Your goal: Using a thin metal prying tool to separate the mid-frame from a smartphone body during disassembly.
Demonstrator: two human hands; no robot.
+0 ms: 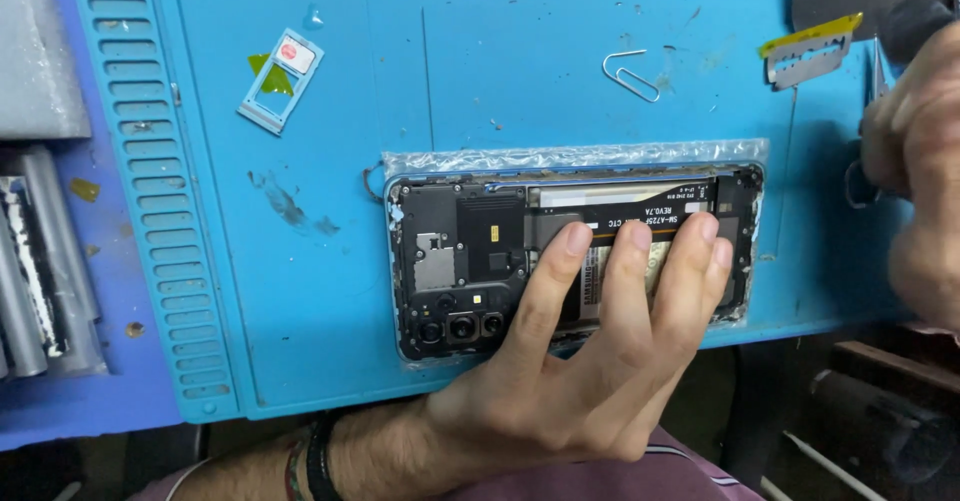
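Left hand [590, 361] nearest, fingers spread flat, pinning the opened phone [570, 261] on the blue mat [330, 291]. Back cover already off, boards exposed. Right hand [915, 151] closed around tweezers [868, 151]. Razor blade [812, 53], paperclip [632, 73] beyond.

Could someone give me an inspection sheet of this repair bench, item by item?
Surface: blue work mat, stained and scuffed.
Job's things: opened phone, back cover off, lying flat.
Clutter: card tray, paper clip, razor blade.
Hands: left hand presses four fingers on the phone; right hand at the right edge grips a thin tool, too blurred to identify.
Cables: nothing seen.
Surroundings: grey metal bars at the left.
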